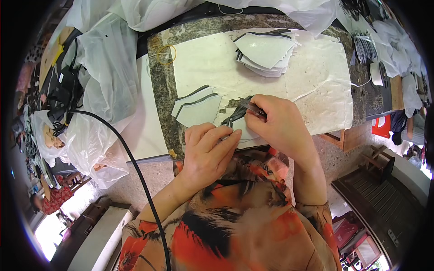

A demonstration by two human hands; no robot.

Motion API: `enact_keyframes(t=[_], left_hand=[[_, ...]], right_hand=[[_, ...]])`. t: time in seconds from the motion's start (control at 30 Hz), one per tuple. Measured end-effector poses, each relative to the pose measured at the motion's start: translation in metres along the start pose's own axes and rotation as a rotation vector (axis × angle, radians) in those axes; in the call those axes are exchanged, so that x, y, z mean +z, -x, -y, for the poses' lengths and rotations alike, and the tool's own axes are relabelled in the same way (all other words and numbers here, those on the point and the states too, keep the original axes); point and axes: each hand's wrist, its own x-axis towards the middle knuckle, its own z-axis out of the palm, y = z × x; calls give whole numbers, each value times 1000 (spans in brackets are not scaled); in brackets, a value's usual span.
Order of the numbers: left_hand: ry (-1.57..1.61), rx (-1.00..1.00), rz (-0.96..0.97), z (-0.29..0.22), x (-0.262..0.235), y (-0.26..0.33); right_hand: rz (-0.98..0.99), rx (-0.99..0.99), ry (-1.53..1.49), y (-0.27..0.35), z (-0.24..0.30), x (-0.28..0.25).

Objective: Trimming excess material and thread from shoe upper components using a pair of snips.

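Left hand (205,151) pinching a pale cut piece (239,131) at the table's (160,81) near edge; right hand (280,124) gripping small scissors (251,107) above it.

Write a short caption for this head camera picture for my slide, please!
Left hand steadies a pale cut piece while the right hand works it with a small tool, stacked pieces behind.

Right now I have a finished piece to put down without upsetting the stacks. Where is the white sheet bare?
Bare sheet lies between the yellow rubber band and the fanned stack, above the two loose pieces. More lies right of the right hand, below that stack. It is crowded at the near edge, around the left hand.
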Motion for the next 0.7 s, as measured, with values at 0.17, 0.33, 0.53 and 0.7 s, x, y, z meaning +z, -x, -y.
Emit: enact_keyframes(t=[0.17, 0.33, 0.53, 0.7], left_hand=[[0, 3, -23, -3, 2, -2], [-20, 13, -22, -4, 1, -7], [-44, -1, -5, -6, 0, -12], [-56, 0, 1, -5, 0, -12]], right_hand=[[-2, -3, 1, 0, 0, -2], [8, -7, 14, 0, -2, -3], [34, -20, 34, -3, -3, -5], [75, 10, -28, -6, -3, -17]])
